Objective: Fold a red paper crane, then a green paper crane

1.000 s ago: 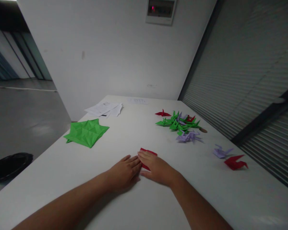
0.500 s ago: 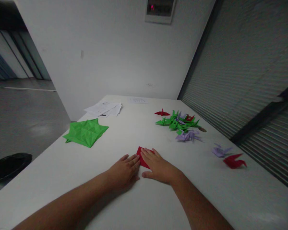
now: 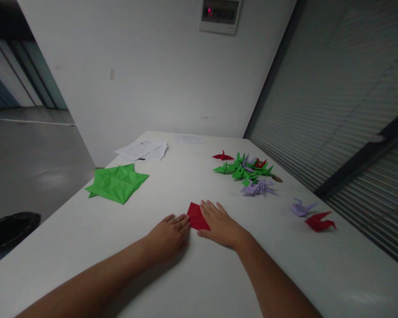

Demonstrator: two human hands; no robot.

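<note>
A folded piece of red origami paper (image 3: 197,217) lies flat on the white table (image 3: 199,274) between my hands. My left hand (image 3: 171,234) rests on its side at the paper's left edge, fingers stretched out and fingertips touching it. Over the paper's right part lies my right hand (image 3: 219,223), palm down with the fingers extended and the thumb apart near the lower edge. The right side of the paper is hidden beneath that hand.
Creased green paper sheets (image 3: 119,183) lie at the left, with printed papers (image 3: 142,150) behind them. A pile of folded paper cranes (image 3: 243,170) sits at the back right. Nearer are a purple crane (image 3: 301,207) and a red crane (image 3: 319,222). A black-lined bin (image 3: 11,229) stands left.
My right hand has slid to the right across the red paper, uncovering more of its middle. My left hand has stayed at the left edge, almost unmoved.
</note>
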